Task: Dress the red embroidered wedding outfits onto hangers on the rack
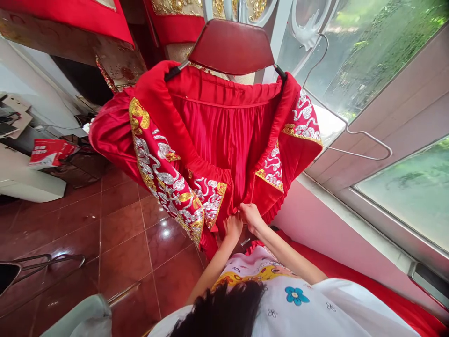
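A red pleated skirt (pixel 224 126) with silver and gold embroidered panels hangs by its waistband from a dark red hanger (pixel 231 47) with a black end at each side. The front of the waistband gapes open toward me. My left hand (pixel 232 227) is closed on the waistband's front edge at the lower middle. Right beside it, my right hand (pixel 250 217) pinches the other edge, with the fingertips of both hands nearly touching. What lies between the fingertips is too small to make out.
A bare wire hanger (pixel 368 135) hangs at right, beside the window (pixel 396 61). Other red and gold garments (pixel 175 28) hang behind. On the left are a red-and-white package (pixel 52 152), a white cabinet (pixel 28 175) and a metal chair frame (pixel 52 258) on the tiled floor (pixel 122 224).
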{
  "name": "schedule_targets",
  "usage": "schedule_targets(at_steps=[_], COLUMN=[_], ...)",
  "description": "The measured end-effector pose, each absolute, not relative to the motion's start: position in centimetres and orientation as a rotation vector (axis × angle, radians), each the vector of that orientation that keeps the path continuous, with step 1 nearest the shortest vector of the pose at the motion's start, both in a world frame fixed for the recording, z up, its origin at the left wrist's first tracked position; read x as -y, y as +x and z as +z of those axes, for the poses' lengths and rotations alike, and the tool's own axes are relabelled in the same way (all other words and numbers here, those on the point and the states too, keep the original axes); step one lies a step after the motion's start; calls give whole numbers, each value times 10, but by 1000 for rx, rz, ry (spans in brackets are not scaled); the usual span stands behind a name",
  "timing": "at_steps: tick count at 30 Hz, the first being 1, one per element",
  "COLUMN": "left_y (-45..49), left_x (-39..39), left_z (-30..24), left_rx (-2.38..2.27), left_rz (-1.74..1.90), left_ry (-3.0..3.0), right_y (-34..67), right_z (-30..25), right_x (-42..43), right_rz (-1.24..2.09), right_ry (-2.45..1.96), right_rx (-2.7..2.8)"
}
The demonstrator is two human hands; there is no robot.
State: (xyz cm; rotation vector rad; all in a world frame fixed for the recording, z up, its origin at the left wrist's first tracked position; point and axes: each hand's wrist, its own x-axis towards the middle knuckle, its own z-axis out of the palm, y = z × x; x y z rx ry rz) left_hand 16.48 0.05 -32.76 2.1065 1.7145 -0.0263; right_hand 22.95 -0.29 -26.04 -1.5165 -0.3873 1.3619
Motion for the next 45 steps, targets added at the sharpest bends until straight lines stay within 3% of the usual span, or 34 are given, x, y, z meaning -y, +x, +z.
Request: schedule_targets(at_steps=[9,18,21,30,34,38,45], left_y=[152,163,168,148,144,151,149], left_x=[9,10,7,2,8,-6,-34], left_z=[-334,-346,-343,-287,-232,-203,-206], left_rx=[-1655,-1617,-1614,-1635,-1624,-1722,-1790], left_rz=[60,119,144,68,457,899,857], left_ry=[2055,2106,2121,2097,2141,2099,2111], right_y=[225,234,232,249,266,264,251], right_z=[-281,-159,-140,-168,-170,-168,-180], right_x=[17,-3,-11,6,11,-5,-29], right_rz=[1248,1145,1109,629,303,289,225], right_ry=[-1519,-1251,-1207,-1473,-1563,-1651,-1744], right_rx=[495,688,751,1184,1148,1339,1552])
